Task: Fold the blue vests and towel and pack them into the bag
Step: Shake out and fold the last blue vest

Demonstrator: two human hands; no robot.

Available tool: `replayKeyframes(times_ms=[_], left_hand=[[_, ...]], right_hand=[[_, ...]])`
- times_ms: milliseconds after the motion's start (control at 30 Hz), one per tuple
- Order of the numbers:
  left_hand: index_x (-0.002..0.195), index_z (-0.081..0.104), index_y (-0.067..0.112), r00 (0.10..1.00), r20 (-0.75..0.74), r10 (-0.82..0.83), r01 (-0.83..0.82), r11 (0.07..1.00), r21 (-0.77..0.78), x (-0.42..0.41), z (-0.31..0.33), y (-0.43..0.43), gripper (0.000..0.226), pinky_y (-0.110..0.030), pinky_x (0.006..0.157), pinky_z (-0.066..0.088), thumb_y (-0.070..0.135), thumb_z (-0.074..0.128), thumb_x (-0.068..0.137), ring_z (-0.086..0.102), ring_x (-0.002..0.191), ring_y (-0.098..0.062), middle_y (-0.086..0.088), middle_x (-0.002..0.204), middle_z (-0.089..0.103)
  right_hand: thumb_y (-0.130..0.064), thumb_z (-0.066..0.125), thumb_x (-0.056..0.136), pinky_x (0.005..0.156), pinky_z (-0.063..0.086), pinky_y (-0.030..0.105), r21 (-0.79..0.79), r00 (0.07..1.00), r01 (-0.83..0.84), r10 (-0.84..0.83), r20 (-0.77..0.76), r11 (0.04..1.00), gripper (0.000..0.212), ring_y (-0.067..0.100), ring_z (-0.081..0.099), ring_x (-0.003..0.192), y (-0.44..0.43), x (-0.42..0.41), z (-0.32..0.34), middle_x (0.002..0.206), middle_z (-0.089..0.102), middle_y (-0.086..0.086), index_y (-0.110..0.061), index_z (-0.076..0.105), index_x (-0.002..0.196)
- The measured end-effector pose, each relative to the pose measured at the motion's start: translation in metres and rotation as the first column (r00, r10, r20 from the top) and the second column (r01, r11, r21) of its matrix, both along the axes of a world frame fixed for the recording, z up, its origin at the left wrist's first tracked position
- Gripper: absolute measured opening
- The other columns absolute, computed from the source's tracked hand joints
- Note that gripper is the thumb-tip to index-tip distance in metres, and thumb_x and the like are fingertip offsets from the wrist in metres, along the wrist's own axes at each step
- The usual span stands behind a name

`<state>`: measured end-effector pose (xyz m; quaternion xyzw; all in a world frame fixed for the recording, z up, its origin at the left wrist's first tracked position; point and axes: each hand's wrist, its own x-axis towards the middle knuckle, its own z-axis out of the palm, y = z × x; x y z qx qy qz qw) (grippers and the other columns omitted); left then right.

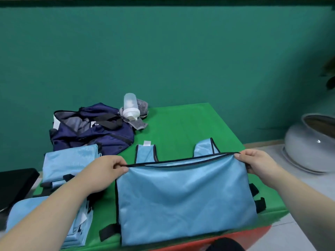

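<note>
The fingers (120, 165) of our left hand (107, 171) pinch the left corner of the black-bound hem of the blue vest (184, 200), and our right hand (255, 163) pinches the right corner, so both hands are closed on the cloth and draw that edge taut between them. The vest lies flat on the green worktop (181, 127) right in front of us, its 2 shoulder straps spread beyond the lifted hem. It looks thin, sheeny and synthetic, with black binding around the edges and short black tabs at the sides. We judge it very light, limp and rather slippery, so the bound corners are the best hold, as the tape gives a firmer line than the loose panel. To the left sit 2 lots of folded vests, a farther pile (70, 163) and a nearer pile (79, 227), both soft, flat rectangles. Behind them slumps the navy bag (92, 131), soft-sided, its mouth open. Beside it the grey towel (141, 105) lies crumpled under a translucent bottle (130, 105).
</note>
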<state>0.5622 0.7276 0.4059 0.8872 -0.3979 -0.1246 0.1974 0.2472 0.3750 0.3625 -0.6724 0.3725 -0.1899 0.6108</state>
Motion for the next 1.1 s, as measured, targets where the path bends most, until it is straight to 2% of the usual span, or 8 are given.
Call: replayKeyframes(times_ms=[233,367,433,600,733,867,1000,1100], left_hand=[[0.079,0.065,0.028,0.988,-0.022,0.155,-0.154,0.988,0.028,0.023,-0.057,-0.043,0.014,-0.028,0.066,0.048,0.036,0.065,0.091,0.06,0.071,-0.011,0.007,0.071,0.065],[0.107,0.062,0.035,0.976,0.119,0.183,-0.197,0.972,0.127,0.02,-0.096,-0.065,0.019,-0.036,0.088,0.049,0.045,0.058,0.091,0.06,0.102,-0.018,0.007,0.106,0.064],[0.121,0.059,0.035,0.972,0.194,0.129,-0.157,0.978,0.135,0.011,-0.109,-0.08,0.031,-0.036,0.096,0.042,0.047,0.056,0.092,0.051,0.117,-0.018,0.008,0.122,0.057],[0.116,0.065,0.03,0.981,0.186,-0.057,0.057,0.998,0.001,-0.012,-0.118,-0.144,0.025,-0.033,0.099,0.035,0.04,0.056,0.094,0.046,0.117,-0.015,0.012,0.116,0.054],[0.12,0.063,0.029,0.984,0.114,-0.134,0.139,0.99,-0.037,-0.028,-0.118,-0.214,0.029,-0.035,0.103,0.035,0.042,0.05,0.098,0.047,0.118,-0.015,0.01,0.119,0.056],[0.136,0.053,0.025,0.992,0.011,-0.126,0.126,0.992,0.009,-0.029,-0.125,-0.28,0.046,-0.041,0.107,0.036,0.05,0.045,0.099,0.044,0.124,-0.02,0.002,0.131,0.054],[0.146,0.043,0.028,0.981,-0.123,-0.152,0.16,0.985,0.06,-0.021,-0.136,-0.327,0.054,-0.043,0.112,0.03,0.054,0.043,0.099,0.034,0.133,-0.025,-0.003,0.138,0.044],[0.126,0.057,0.039,0.972,-0.109,-0.21,0.217,0.975,0.055,-0.02,-0.141,-0.342,0.035,-0.039,0.105,0.029,0.055,0.049,0.096,0.036,0.124,-0.02,0.005,0.121,0.043]], right_hand=[[-0.03,0.073,0.088,0.057,0.027,0.031,-0.309,0.94,0.066,-0.163,-0.3,0.949,0.037,0.019,0.04,0.054,-0.015,0.048,-0.04,0.055,0.044,0.004,-0.011,0.05,0.064],[-0.032,0.071,0.088,0.056,0.04,0.028,-0.354,0.862,-0.082,-0.113,-0.495,0.932,0.02,0.017,0.057,0.061,-0.017,0.069,-0.058,0.07,0.065,0.001,-0.016,0.063,0.078],[-0.033,0.073,0.086,0.064,0.046,0.027,-0.369,0.871,-0.094,-0.103,-0.481,0.925,0.014,0.013,0.063,0.075,-0.021,0.075,-0.063,0.084,0.069,-0.003,-0.021,0.067,0.088],[-0.037,0.066,0.09,0.075,0.054,0.034,-0.424,0.888,-0.054,-0.15,-0.434,0.904,0.011,0.012,0.065,0.08,-0.042,0.089,-0.073,0.087,0.07,-0.007,-0.026,0.068,0.088],[-0.043,0.068,0.089,0.083,0.043,0.03,-0.483,0.906,-0.048,-0.165,-0.39,0.875,0.015,0.012,0.057,0.094,-0.063,0.105,-0.082,0.103,0.058,-0.006,-0.028,0.067,0.091],[-0.052,0.07,0.085,0.099,0.042,0.039,-0.512,0.907,-0.047,-0.179,-0.382,0.858,0.022,0.018,0.048,0.107,-0.081,0.124,-0.092,0.11,0.054,-0.005,-0.032,0.061,0.087],[-0.038,0.07,0.088,0.096,0.044,0.044,-0.523,0.932,-0.046,-0.152,-0.329,0.851,0.023,0.018,0.053,0.1,-0.094,0.131,-0.099,0.097,0.058,-0.012,-0.028,0.057,0.072],[-0.032,0.071,0.089,0.082,0.047,0.035,-0.414,0.966,0.029,-0.132,-0.222,0.91,0.026,0.019,0.059,0.09,-0.101,0.127,-0.101,0.09,0.065,-0.005,-0.021,0.057,0.07]])
